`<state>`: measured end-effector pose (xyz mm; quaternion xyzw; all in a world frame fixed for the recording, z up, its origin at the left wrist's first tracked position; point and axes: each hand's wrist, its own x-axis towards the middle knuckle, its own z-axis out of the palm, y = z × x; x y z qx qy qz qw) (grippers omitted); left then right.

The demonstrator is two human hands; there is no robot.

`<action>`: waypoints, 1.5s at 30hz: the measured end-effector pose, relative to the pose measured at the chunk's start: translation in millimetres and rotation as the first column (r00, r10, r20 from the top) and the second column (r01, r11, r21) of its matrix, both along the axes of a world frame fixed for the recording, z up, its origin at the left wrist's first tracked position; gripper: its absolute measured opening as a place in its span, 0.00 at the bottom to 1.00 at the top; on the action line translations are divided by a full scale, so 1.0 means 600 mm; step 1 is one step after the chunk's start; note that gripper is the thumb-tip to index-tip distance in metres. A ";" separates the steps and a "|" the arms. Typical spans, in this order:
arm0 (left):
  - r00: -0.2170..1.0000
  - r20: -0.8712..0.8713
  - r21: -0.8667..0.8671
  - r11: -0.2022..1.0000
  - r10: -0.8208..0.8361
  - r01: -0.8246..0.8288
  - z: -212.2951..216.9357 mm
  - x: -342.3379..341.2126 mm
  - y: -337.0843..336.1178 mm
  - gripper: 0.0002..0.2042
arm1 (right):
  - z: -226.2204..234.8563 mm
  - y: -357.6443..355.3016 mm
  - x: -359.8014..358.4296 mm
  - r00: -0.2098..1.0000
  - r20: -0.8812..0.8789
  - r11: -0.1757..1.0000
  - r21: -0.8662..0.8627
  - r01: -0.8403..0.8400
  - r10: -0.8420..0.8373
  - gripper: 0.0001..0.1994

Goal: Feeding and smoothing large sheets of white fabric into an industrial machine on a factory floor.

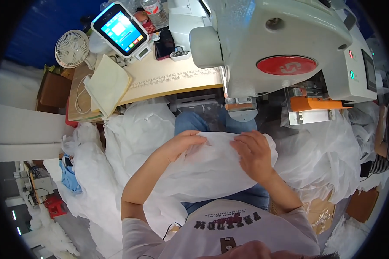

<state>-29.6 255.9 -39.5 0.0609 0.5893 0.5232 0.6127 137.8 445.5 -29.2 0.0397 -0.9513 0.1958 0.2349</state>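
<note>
A sheer white cloth is spread across my lap, its far edge held up in front of my knees. My left hand pinches that edge between thumb and fingers, near its left end. Further right, my right hand has bent fingers on the same cloth, its thumb hidden beneath. A short gap of cloth lies between both sets of fingertips. Just beyond my hands, the rounded metal arm end of a large white sewing machine juts toward me, apart from the cloth.
An orange machine part sticks out at right. The table bears a touchscreen, a fan, a phone and a pale folded sheet. White cloth heaps lie at left, sheer cloth at right, above a cardboard box.
</note>
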 end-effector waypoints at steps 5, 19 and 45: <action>-0.236 -0.972 0.015 1.000 0.016 0.004 0.064 0.082 0.002 0.17 | 0.036 0.030 0.006 0.985 0.172 0.849 -0.516 0.112 -0.025 0.10; 0.726 -0.588 0.005 0.899 0.357 -0.438 0.052 0.050 -0.221 0.08 | 0.075 0.063 -0.011 0.936 -0.005 0.710 -0.653 0.263 -0.352 0.11; 0.797 -0.470 0.299 0.918 0.380 -0.262 -0.006 -0.199 -0.375 0.11 | 0.032 0.096 -0.105 0.940 -0.016 0.919 -0.217 0.329 -0.340 0.04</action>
